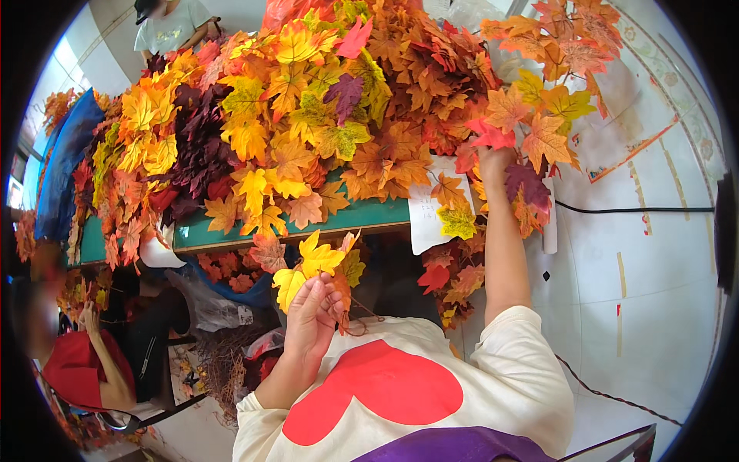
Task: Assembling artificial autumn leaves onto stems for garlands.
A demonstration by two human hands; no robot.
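My left hand (314,302) is closed, thumb against fingers, on a small bunch of artificial maple leaves (319,258) in yellow and orange, with thin brown stems trailing below. It is held in front of my chest, just short of the green table edge. At the far right my right arm stretches forward, and my right hand (495,164) is in among a spray of orange, red and purple maple leaves (545,140). Leaves cover its fingers, so what it grips, if anything, is hidden.
A large heap of maple leaves (292,158) in mixed colours covers the green table (289,225). A white paper sheet (428,219) hangs at its front edge. On the left a person in red (85,369) sits near a clear plastic bag (212,308). Another person (173,31) is behind the heap.
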